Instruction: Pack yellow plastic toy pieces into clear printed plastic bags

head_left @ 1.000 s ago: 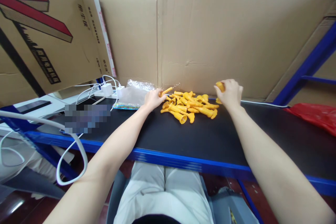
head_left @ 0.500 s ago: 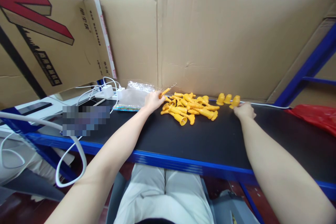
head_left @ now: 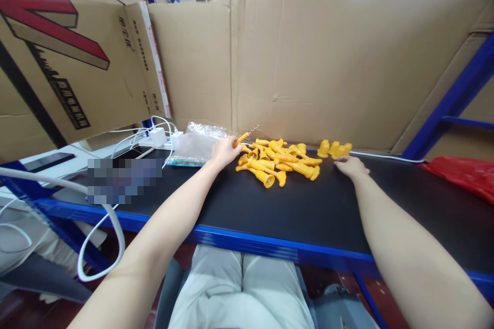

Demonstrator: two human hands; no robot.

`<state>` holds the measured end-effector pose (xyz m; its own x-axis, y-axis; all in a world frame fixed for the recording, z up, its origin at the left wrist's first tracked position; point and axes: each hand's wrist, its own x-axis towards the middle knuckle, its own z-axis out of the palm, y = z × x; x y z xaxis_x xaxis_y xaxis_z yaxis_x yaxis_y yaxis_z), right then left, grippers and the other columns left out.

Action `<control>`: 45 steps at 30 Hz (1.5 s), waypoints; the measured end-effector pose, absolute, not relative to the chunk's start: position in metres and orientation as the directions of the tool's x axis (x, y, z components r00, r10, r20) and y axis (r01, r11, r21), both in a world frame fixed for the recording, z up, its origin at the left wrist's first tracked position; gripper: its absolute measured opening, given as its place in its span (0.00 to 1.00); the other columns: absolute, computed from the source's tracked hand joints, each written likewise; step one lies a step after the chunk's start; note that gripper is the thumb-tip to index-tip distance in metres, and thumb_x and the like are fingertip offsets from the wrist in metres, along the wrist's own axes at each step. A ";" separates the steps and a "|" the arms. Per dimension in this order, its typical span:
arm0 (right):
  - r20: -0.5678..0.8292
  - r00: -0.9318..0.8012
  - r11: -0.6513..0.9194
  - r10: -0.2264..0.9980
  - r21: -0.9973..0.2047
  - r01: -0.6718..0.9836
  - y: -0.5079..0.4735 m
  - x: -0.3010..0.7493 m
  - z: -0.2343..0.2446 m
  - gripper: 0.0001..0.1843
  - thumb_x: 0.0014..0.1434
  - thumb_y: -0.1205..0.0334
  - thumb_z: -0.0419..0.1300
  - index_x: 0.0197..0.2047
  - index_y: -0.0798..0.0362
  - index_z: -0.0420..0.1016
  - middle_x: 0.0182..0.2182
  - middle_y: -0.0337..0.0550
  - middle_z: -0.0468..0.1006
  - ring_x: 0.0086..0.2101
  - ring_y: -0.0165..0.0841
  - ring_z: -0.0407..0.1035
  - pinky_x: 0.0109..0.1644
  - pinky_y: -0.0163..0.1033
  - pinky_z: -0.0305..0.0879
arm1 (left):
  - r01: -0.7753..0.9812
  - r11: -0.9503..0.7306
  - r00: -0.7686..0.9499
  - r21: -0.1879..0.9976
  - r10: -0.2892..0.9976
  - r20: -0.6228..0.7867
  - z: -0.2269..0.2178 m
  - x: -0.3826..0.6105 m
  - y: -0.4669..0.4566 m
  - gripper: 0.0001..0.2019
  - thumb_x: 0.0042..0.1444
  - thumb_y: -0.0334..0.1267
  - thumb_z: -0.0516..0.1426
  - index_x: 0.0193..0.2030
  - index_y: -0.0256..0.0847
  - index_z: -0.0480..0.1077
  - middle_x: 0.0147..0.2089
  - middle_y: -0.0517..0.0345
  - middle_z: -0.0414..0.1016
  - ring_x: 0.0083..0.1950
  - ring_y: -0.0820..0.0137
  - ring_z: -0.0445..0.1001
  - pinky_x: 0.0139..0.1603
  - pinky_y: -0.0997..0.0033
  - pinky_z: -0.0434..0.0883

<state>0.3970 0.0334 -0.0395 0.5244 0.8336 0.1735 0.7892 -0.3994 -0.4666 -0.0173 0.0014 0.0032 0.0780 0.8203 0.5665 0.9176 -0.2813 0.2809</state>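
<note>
My left hand point(head_left: 225, 150) is closed around a yellow plastic corkscrew point(head_left: 242, 138). Its threaded shaft and thin metal spiral point up and to the right, while the rest is hidden in my fingers. Right of that hand lies a loose pile of yellow plastic corkscrew parts point(head_left: 283, 158), some with flared, bell-shaped ends. Several short yellow bell-shaped pieces point(head_left: 335, 150) stand upright close together beyond the pile's right end. My right hand point(head_left: 353, 167) is low over the black tabletop just in front of them, fingers slightly apart and seemingly holding nothing.
A clear plastic bag point(head_left: 196, 144) lies behind my left hand, near white chargers and cables point(head_left: 158, 137). A red plastic bag point(head_left: 461, 175) is at the right. Tall cardboard point(head_left: 309, 61) walls the back, and a blue rail point(head_left: 270, 247) edges the black tabletop point(head_left: 247, 205).
My right hand has moved left and slightly down, bringing a yellow bell-shaped piece up against the other standing ones, and has let it go. My left hand stays nearly still with the corkscrew.
</note>
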 end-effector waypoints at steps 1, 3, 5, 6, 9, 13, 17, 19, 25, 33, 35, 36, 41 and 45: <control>0.174 0.515 -0.394 0.840 -0.458 0.797 0.034 0.397 -0.040 0.15 0.51 0.57 0.57 0.43 0.48 0.75 0.50 0.48 0.71 0.52 0.49 0.61 0.52 0.57 0.54 | 0.917 -0.276 0.071 0.287 0.823 0.564 0.004 -0.017 0.001 0.12 0.53 0.41 0.51 0.40 0.41 0.71 0.32 0.54 0.74 0.34 0.66 0.71 0.33 0.71 0.62; 0.161 0.501 -0.395 0.850 -0.434 0.810 0.034 0.397 -0.040 0.17 0.52 0.55 0.56 0.45 0.48 0.74 0.51 0.48 0.69 0.53 0.49 0.61 0.53 0.57 0.53 | 0.915 -0.270 0.055 0.301 0.820 0.570 0.004 -0.017 0.001 0.12 0.53 0.40 0.50 0.40 0.41 0.70 0.32 0.53 0.73 0.34 0.65 0.71 0.33 0.70 0.63; 0.147 0.488 -0.396 0.860 -0.410 0.821 0.034 0.396 -0.040 0.18 0.53 0.55 0.55 0.47 0.47 0.73 0.52 0.48 0.68 0.53 0.49 0.60 0.53 0.57 0.52 | 0.905 -0.277 0.039 0.322 0.809 0.587 0.005 -0.017 0.001 0.12 0.53 0.39 0.50 0.42 0.40 0.70 0.31 0.53 0.73 0.34 0.64 0.71 0.34 0.69 0.63; 0.143 0.482 -0.395 0.865 -0.400 0.827 0.033 0.395 -0.040 0.19 0.53 0.54 0.54 0.48 0.46 0.72 0.52 0.48 0.68 0.53 0.48 0.60 0.53 0.57 0.52 | 0.898 -0.282 0.028 0.338 0.803 0.595 0.005 -0.017 0.002 0.12 0.53 0.38 0.50 0.42 0.40 0.70 0.31 0.53 0.73 0.34 0.64 0.71 0.34 0.69 0.63; 0.142 0.473 -0.393 0.870 -0.381 0.837 0.030 0.392 -0.039 0.20 0.54 0.54 0.53 0.50 0.46 0.71 0.52 0.48 0.67 0.53 0.48 0.60 0.54 0.58 0.53 | 0.862 -0.301 -0.016 0.408 0.789 0.615 0.005 -0.019 0.004 0.12 0.52 0.33 0.50 0.42 0.40 0.69 0.31 0.54 0.72 0.34 0.66 0.71 0.36 0.69 0.63; 0.140 0.475 -0.392 0.869 -0.393 0.832 0.027 0.388 -0.036 0.21 0.53 0.55 0.53 0.49 0.47 0.71 0.52 0.49 0.68 0.52 0.47 0.60 0.53 0.55 0.54 | 0.803 -0.334 -0.050 0.493 0.786 0.616 0.000 -0.023 0.011 0.11 0.51 0.31 0.50 0.41 0.40 0.68 0.30 0.57 0.71 0.33 0.69 0.70 0.36 0.71 0.64; 0.159 0.478 -0.375 0.864 -0.432 0.820 0.026 0.387 -0.034 0.18 0.51 0.59 0.55 0.47 0.49 0.72 0.51 0.49 0.68 0.51 0.46 0.61 0.52 0.53 0.55 | 0.767 -0.329 -0.060 0.551 0.818 0.572 -0.006 -0.026 0.019 0.11 0.52 0.35 0.52 0.43 0.39 0.65 0.33 0.56 0.72 0.36 0.69 0.70 0.39 0.70 0.65; 0.170 0.484 -0.371 0.859 -0.446 0.815 0.026 0.387 -0.035 0.17 0.51 0.62 0.54 0.45 0.49 0.73 0.51 0.48 0.69 0.51 0.45 0.61 0.51 0.51 0.56 | 0.758 -0.336 -0.051 0.559 0.824 0.564 -0.007 -0.026 0.020 0.13 0.54 0.38 0.52 0.46 0.38 0.64 0.37 0.53 0.72 0.38 0.68 0.70 0.41 0.69 0.66; 0.275 0.511 -0.350 0.815 -0.468 0.811 0.026 0.388 -0.036 0.19 0.49 0.67 0.52 0.45 0.51 0.71 0.51 0.49 0.68 0.50 0.44 0.61 0.50 0.49 0.58 | 0.758 -0.366 -0.002 0.539 0.826 0.564 -0.009 -0.025 0.018 0.14 0.58 0.36 0.48 0.50 0.35 0.62 0.47 0.48 0.70 0.50 0.65 0.68 0.51 0.65 0.64; 0.292 0.457 -0.311 0.840 -0.432 0.847 0.028 0.384 -0.037 0.19 0.50 0.67 0.53 0.47 0.53 0.71 0.50 0.49 0.67 0.50 0.42 0.62 0.51 0.45 0.60 | 0.793 -0.458 0.171 0.402 0.800 0.575 -0.020 -0.031 0.028 0.21 0.58 0.36 0.49 0.58 0.36 0.56 0.56 0.42 0.65 0.57 0.60 0.63 0.55 0.59 0.61; 0.288 0.452 -0.312 0.844 -0.422 0.851 0.029 0.384 -0.037 0.19 0.50 0.67 0.53 0.47 0.53 0.71 0.51 0.50 0.67 0.50 0.43 0.62 0.51 0.46 0.60 | 0.802 -0.468 0.210 0.372 0.803 0.558 -0.022 -0.033 0.030 0.22 0.58 0.37 0.49 0.60 0.37 0.54 0.58 0.43 0.63 0.59 0.60 0.61 0.56 0.58 0.61; 0.285 0.451 -0.314 0.846 -0.417 0.853 0.029 0.384 -0.037 0.19 0.50 0.67 0.53 0.47 0.53 0.71 0.51 0.50 0.67 0.50 0.43 0.62 0.50 0.46 0.60 | 0.804 -0.473 0.227 0.359 0.803 0.551 -0.023 -0.033 0.030 0.23 0.58 0.37 0.48 0.61 0.38 0.53 0.59 0.43 0.62 0.59 0.60 0.61 0.57 0.58 0.60; 0.286 0.442 -0.308 0.850 -0.412 0.858 0.029 0.383 -0.037 0.18 0.49 0.67 0.54 0.44 0.51 0.72 0.50 0.49 0.68 0.50 0.44 0.62 0.49 0.48 0.61 | 0.800 -0.521 0.322 0.299 0.793 0.518 -0.029 -0.032 0.032 0.25 0.57 0.34 0.47 0.63 0.41 0.51 0.61 0.46 0.60 0.61 0.62 0.59 0.59 0.58 0.58; 0.270 0.438 -0.311 0.858 -0.406 0.859 0.029 0.383 -0.036 0.18 0.48 0.67 0.54 0.44 0.51 0.73 0.49 0.49 0.69 0.49 0.44 0.63 0.48 0.47 0.61 | 0.821 -0.509 0.398 0.258 0.834 0.381 -0.034 -0.027 0.032 0.26 0.56 0.36 0.48 0.62 0.44 0.54 0.62 0.48 0.58 0.62 0.60 0.57 0.59 0.55 0.56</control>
<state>0.3826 0.0285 -0.0358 0.4379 0.8576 0.2698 0.8592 -0.3108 -0.4065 -0.0272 0.0324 -0.0340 0.3978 0.8344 0.3814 0.8212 -0.5092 0.2575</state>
